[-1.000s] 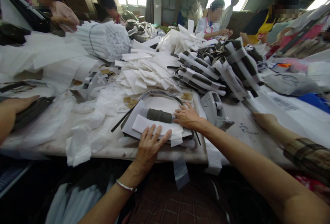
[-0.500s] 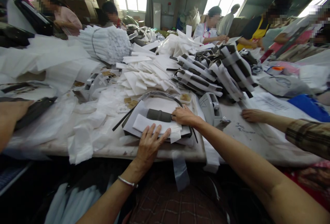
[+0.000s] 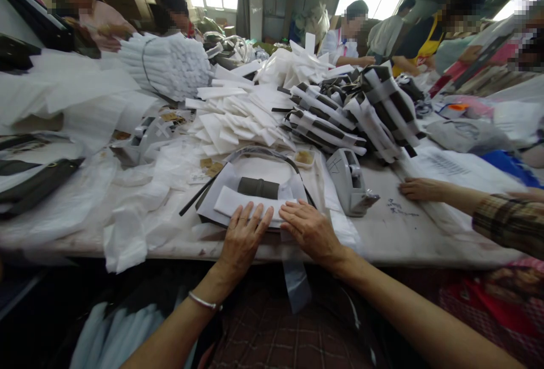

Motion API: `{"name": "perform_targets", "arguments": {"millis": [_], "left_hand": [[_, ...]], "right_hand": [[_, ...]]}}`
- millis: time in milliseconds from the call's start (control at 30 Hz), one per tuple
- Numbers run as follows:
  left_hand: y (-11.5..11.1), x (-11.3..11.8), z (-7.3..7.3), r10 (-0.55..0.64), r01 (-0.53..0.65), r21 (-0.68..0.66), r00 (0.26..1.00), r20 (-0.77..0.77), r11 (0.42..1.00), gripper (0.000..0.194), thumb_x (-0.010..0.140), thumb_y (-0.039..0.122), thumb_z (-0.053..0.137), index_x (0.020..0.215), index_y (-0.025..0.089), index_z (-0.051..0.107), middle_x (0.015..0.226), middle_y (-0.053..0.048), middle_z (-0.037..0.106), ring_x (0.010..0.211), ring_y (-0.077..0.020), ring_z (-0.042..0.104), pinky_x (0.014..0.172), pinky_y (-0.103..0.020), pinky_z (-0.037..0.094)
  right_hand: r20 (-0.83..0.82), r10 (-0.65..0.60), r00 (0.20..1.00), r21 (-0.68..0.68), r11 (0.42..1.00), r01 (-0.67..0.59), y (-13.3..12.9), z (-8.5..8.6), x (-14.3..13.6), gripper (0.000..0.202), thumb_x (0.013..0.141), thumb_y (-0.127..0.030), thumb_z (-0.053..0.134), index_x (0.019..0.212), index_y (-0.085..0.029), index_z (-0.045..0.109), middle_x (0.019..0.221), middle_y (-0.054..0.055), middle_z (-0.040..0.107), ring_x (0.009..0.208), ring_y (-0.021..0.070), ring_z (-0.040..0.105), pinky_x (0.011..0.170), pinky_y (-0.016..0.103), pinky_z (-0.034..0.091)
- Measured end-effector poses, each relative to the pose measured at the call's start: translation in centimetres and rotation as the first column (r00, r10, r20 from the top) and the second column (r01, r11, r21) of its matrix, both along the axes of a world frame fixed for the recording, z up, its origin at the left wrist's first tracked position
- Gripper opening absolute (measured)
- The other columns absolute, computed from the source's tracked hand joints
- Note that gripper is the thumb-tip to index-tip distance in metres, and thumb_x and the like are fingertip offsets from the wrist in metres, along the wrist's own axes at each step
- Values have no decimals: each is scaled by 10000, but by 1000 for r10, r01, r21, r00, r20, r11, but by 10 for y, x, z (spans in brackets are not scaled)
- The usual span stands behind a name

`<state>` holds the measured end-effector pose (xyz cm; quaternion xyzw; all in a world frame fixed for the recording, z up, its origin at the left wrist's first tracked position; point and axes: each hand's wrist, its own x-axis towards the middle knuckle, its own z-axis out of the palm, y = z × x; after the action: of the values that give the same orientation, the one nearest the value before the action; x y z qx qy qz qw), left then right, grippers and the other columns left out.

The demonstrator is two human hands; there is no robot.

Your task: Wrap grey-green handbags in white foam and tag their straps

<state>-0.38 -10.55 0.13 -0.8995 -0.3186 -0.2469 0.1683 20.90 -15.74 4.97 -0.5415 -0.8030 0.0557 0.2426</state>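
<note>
A dark bag with a thin handle (image 3: 259, 152) lies on the table in front of me, partly covered by white sheet material. Its dark flap or strap piece (image 3: 258, 187) shows in the middle. Across the lower part runs a folded white foam strip (image 3: 227, 202). My left hand (image 3: 249, 233) lies on the strip's left part with fingers spread. On its right end rests my right hand (image 3: 308, 230), fingers extended and flat. A strip of clear tape or film (image 3: 297, 287) hangs over the table edge below my right hand.
A grey tape dispenser (image 3: 346, 182) stands right of the bag, another (image 3: 148, 136) to the left. Behind are white foam sheets (image 3: 238, 117), wrapped dark bags (image 3: 327, 117) and a foam bundle (image 3: 165, 66). Another person's hand (image 3: 419, 189) rests at the right.
My right hand has moved from the dark piece down toward me onto the white strip, nearer my left hand. A person's arm at the far left has left the view.
</note>
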Motion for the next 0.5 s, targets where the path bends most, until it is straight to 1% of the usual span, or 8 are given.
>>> {"name": "perform_targets", "arguments": {"millis": [100, 133, 200, 267, 333, 400, 433, 500], "left_hand": [[-4, -1, 15, -11, 9, -31, 997, -83, 999, 438, 950, 107, 437, 1359, 210, 557, 1362, -103, 597, 1271, -314, 540, 1073, -518, 417], [-4, 0, 22, -16, 11, -42, 993, -117, 999, 417, 951, 115, 442, 1338, 203, 570, 1352, -106, 602, 1268, -320, 541, 1077, -539, 410], [-3, 6, 35, -46, 39, -46, 983, -179, 998, 351, 950, 133, 460, 1268, 157, 606, 1296, -125, 626, 1280, -335, 528, 1108, -572, 374], [3, 15, 43, -129, 121, -48, 966, -224, 991, 292, 940, 133, 487, 1194, 99, 625, 1249, -151, 636, 1302, -334, 508, 1139, -544, 356], [13, 23, 44, -253, 230, -121, 940, -229, 965, 261, 920, 114, 516, 1160, 83, 616, 1220, -150, 640, 1270, -297, 540, 1117, -452, 414], [22, 27, 41, -363, 317, -264, 919, -151, 911, 260, 906, 113, 545, 1162, 109, 588, 1204, -127, 642, 1193, -246, 593, 1057, -378, 478], [26, 27, 38, -395, 350, -336, 916, -75, 875, 271, 901, 116, 558, 1172, 125, 571, 1205, -116, 640, 1171, -224, 602, 1041, -358, 491], [29, 23, 35, -413, 415, -429, 905, 103, 803, 353, 897, 122, 576, 1245, 140, 520, 1278, -122, 605, 1218, -203, 570, 1061, -350, 482]], "right_hand": [[-46, -14, 999, 71, 997, 17, -6, -14, -1, 307, 1006, -261, 499, 1269, -225, 654, 1304, 96, 649, 1290, 259, 539, 1170, 517, 317], [-47, -12, 999, 75, 997, 16, -6, -16, -1, 311, 1006, -257, 498, 1274, -226, 652, 1309, 96, 646, 1295, 261, 535, 1173, 523, 314], [-38, -12, 999, 66, 998, 15, -6, -17, -1, 310, 1002, -246, 502, 1272, -224, 653, 1315, 95, 642, 1295, 263, 535, 1180, 533, 300], [-18, -14, 1000, 51, 999, 15, -5, -16, -1, 305, 998, -240, 507, 1261, -221, 659, 1321, 94, 637, 1294, 265, 536, 1187, 534, 284], [-1, -18, 1000, 50, 999, 18, -6, -16, -1, 305, 999, -235, 499, 1256, -211, 661, 1327, 93, 633, 1292, 264, 538, 1194, 527, 270], [-1, -24, 1000, 64, 998, 24, -6, -17, -2, 314, 1003, -238, 487, 1264, -192, 654, 1330, 100, 629, 1291, 262, 540, 1199, 517, 260], [-13, -29, 999, 70, 997, 30, -7, -17, -3, 318, 1003, -242, 486, 1269, -185, 651, 1328, 103, 631, 1289, 262, 541, 1200, 515, 256], [-50, -40, 998, 66, 997, 43, -8, -18, -4, 327, 994, -264, 509, 1280, -180, 644, 1323, 108, 634, 1294, 264, 535, 1199, 513, 254]]}}
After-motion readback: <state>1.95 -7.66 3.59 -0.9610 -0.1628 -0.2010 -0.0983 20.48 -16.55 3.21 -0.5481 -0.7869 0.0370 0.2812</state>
